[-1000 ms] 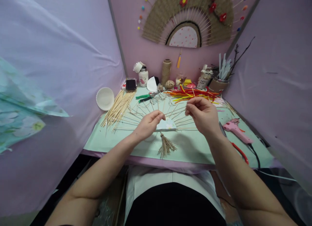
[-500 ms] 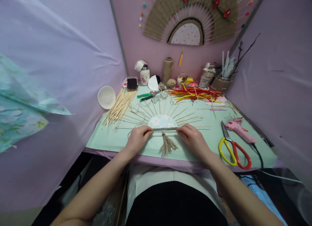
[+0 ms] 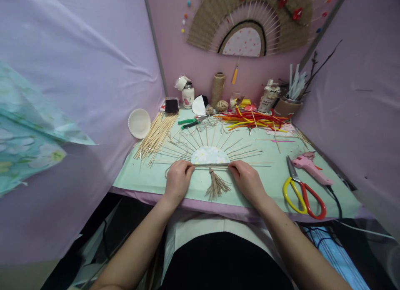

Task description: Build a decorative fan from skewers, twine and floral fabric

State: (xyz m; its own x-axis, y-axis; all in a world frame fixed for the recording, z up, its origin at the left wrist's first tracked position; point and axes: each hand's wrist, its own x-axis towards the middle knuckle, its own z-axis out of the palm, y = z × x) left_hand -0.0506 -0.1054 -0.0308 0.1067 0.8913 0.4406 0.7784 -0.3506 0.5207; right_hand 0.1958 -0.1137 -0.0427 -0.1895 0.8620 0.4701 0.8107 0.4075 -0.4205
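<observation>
A half-round fan frame point(image 3: 210, 155) lies on the table, its centre covered in pale blue floral fabric, with thin sticks spreading outward. Along its straight lower edge, my left hand point(image 3: 179, 181) pinches the left part of a thin line of twine point(image 3: 203, 168). At the other end, my right hand point(image 3: 246, 178) pinches the same twine, fingers closed. Between the hands the twine runs straight, close to the fan's base; whether it touches the base I cannot tell. From its middle a frayed twine tassel point(image 3: 217, 185) hangs toward me and rests on the tabletop.
Scissors point(image 3: 300, 192) and a pink glue gun point(image 3: 312, 168) lie at right. Loose sticks point(image 3: 158, 133), pliers point(image 3: 190, 122) and coloured pipe cleaners point(image 3: 253, 118) lie behind the fan. A twine spool point(image 3: 218, 89) and jars stand against the wall, beneath a finished fan point(image 3: 242, 42).
Both hands and the twine have shifted slightly away from me, closer to the fan's straight edge. The whole view has also moved a little.
</observation>
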